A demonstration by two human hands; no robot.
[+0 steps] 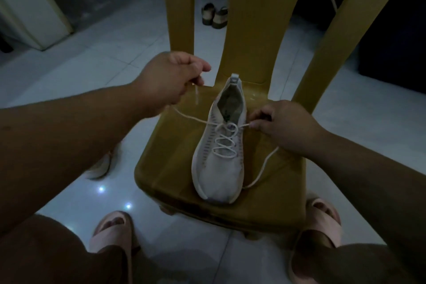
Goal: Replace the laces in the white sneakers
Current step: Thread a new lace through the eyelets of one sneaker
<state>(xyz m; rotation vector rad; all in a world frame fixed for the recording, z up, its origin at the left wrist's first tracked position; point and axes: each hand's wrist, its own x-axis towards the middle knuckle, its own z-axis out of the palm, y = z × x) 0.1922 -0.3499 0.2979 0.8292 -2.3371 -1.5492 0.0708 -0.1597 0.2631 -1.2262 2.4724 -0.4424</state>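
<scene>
Head view: sneaker [219, 168] lies toe toward you — left hand [168, 78] and right hand [283, 127] pinch its lace [196, 119], the right closer in.

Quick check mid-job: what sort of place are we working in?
Likely a home, dimly lit: tiled floor, a plastic chair holding the sneaker, and sandals parked behind it.
</scene>
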